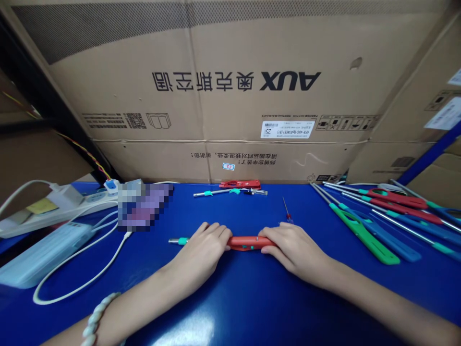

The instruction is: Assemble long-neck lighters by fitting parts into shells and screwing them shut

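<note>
A red long-nosed gas lighter (247,242) lies across the blue table (230,293), its metal tube with a teal collar (179,240) poking out to the left. My left hand (206,246) is closed over the tube end of the red body. My right hand (292,248) is closed over the handle end. Both hands rest on the table. A small red-handled screwdriver (286,210) lies just behind my right hand.
A red lighter shell (240,184) and a loose metal tube (226,192) lie near the cardboard box wall (230,96). Several green, blue and red lighters (382,216) lie at the right. A power strip (54,204), power bank (39,254) and white cable (90,274) occupy the left.
</note>
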Demonstrator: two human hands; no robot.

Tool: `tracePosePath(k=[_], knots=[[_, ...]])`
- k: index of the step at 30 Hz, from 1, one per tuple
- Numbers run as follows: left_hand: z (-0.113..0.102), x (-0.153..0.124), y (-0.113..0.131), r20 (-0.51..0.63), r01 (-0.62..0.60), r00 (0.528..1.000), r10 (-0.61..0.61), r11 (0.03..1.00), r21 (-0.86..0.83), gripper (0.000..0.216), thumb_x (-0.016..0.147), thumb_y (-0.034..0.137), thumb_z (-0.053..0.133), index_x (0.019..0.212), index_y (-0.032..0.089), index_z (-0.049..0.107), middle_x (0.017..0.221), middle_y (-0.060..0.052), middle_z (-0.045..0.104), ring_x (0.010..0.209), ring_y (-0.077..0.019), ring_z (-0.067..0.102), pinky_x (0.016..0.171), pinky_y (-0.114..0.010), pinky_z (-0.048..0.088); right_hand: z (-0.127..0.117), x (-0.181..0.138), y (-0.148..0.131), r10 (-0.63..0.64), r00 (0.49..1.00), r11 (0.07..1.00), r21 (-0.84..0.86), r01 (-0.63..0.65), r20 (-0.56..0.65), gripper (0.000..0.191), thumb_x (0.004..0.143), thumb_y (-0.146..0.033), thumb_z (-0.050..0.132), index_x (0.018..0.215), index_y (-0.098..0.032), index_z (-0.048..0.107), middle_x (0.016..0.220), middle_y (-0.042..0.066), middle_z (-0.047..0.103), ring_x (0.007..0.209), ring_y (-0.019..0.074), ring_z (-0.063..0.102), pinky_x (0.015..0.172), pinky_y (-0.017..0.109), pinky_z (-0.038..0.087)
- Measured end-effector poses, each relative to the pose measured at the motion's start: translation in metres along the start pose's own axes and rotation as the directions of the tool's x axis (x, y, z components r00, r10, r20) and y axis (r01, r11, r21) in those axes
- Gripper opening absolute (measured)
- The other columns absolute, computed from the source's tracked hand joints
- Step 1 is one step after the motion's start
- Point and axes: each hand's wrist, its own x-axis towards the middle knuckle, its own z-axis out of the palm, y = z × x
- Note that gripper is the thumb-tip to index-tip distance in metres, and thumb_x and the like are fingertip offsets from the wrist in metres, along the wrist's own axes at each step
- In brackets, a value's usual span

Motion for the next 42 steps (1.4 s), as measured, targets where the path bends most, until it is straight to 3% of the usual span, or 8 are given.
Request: tracePosePath(k=[4, 10, 17, 21, 24, 31, 37, 42], knots=[[-0.002, 0.001, 0.0, -0.116, -0.029, 0.992, 0.042, 0.994, 0.109, 0.021, 0.097, 0.012, 0.037, 0.088, 0.014, 0.056, 0.084, -0.007, 0.059, 0.076, -0.0232, 0.052, 0.072, -0.035, 0.035, 0.0, -0.001, 0.003, -0.049, 0.997, 0.999, -0.023, 0.047, -0.055, 0.014, 0.095, -0.027, 0.047, 0.092, -0.017, 0.057, 0.083, 0.003, 0.066, 0.066, 0.0188, 0.054, 0.066, 0.03, 0.035], [0.001, 0.002, 0.001, -0.233, -0.069, 0.965, 0.12, 0.974, 0.218, 0.025, 0.098, 0.014, 0.034, 0.085, 0.013, 0.055, 0.082, -0.007, 0.058, 0.075, -0.0235, 0.052, 0.074, -0.037, 0.036, -0.001, -0.004, 0.003, -0.032, 0.999, 0.997, -0.075, 0.031, -0.002, 0.011, 0.093, -0.026, 0.052, 0.098, -0.018, 0.055, 0.089, 0.005, 0.066, 0.077, 0.0219, 0.058, 0.073, 0.033, 0.038], [0.0, 0.002, 0.002, -0.19, -0.111, 0.97, 0.152, 0.971, 0.213, 0.016, 0.094, 0.009, 0.04, 0.087, 0.013, 0.055, 0.086, -0.007, 0.058, 0.078, -0.0239, 0.05, 0.076, -0.038, 0.035, 0.007, 0.0, 0.001, 0.004, 0.999, 0.977, -0.211, 0.005, 0.042, 0.013, 0.092, -0.027, 0.055, 0.083, -0.018, 0.053, 0.076, 0.004, 0.066, 0.066, 0.0205, 0.06, 0.065, 0.03, 0.036], [-0.001, 0.001, -0.001, -0.146, -0.143, 0.977, 0.154, 0.986, 0.082, 0.004, 0.092, 0.017, 0.052, 0.09, 0.014, 0.055, 0.091, -0.006, 0.059, 0.082, -0.0228, 0.051, 0.076, -0.035, 0.034, 0.008, 0.0, 0.001, -0.052, 0.999, 0.975, -0.218, 0.054, 0.013, 0.013, 0.092, -0.026, 0.055, 0.082, -0.018, 0.052, 0.075, 0.003, 0.065, 0.063, 0.0185, 0.059, 0.065, 0.03, 0.035], [0.001, 0.002, -0.001, -0.147, -0.146, 0.977, 0.155, 0.987, 0.065, 0.009, 0.091, 0.017, 0.056, 0.083, 0.015, 0.053, 0.085, -0.004, 0.06, 0.077, -0.0214, 0.051, 0.073, -0.034, 0.033, 0.008, -0.001, 0.001, -0.095, 0.995, 0.971, -0.216, 0.098, 0.021, 0.012, 0.092, -0.025, 0.053, 0.084, -0.017, 0.052, 0.077, 0.003, 0.066, 0.065, 0.0185, 0.06, 0.069, 0.031, 0.036], [0.004, 0.001, 0.005, -0.204, -0.128, 0.965, 0.167, 0.973, 0.191, 0.017, 0.092, 0.013, 0.048, 0.076, 0.015, 0.051, 0.078, -0.006, 0.06, 0.072, -0.0232, 0.052, 0.071, -0.037, 0.033, 0.007, -0.002, -0.005, -0.126, 0.991, 0.973, -0.192, 0.13, 0.034, 0.007, 0.092, -0.024, 0.053, 0.088, -0.018, 0.052, 0.081, 0.003, 0.065, 0.069, 0.019, 0.061, 0.07, 0.031, 0.038], [0.009, 0.001, 0.013, -0.258, -0.139, 0.941, 0.221, 0.944, 0.3, 0.033, 0.097, 0.009, 0.03, 0.074, 0.015, 0.053, 0.073, -0.007, 0.059, 0.07, -0.0228, 0.051, 0.073, -0.038, 0.035, 0.02, -0.003, -0.014, -0.163, 0.986, 0.94, -0.306, 0.148, -0.025, 0.015, 0.09, -0.028, 0.058, 0.083, -0.018, 0.05, 0.073, 0.002, 0.063, 0.062, 0.0188, 0.059, 0.062, 0.03, 0.036], [0.007, 0.0, 0.011, -0.297, -0.146, 0.93, 0.217, 0.959, 0.242, 0.03, 0.099, 0.017, 0.034, 0.077, 0.015, 0.054, 0.074, -0.005, 0.059, 0.071, -0.0222, 0.053, 0.074, -0.038, 0.036, 0.019, -0.002, -0.009, -0.17, 0.985, 0.938, -0.313, 0.148, -0.043, 0.013, 0.092, -0.023, 0.054, 0.081, -0.019, 0.049, 0.071, 0.001, 0.063, 0.059, 0.0172, 0.058, 0.059, 0.029, 0.033]])
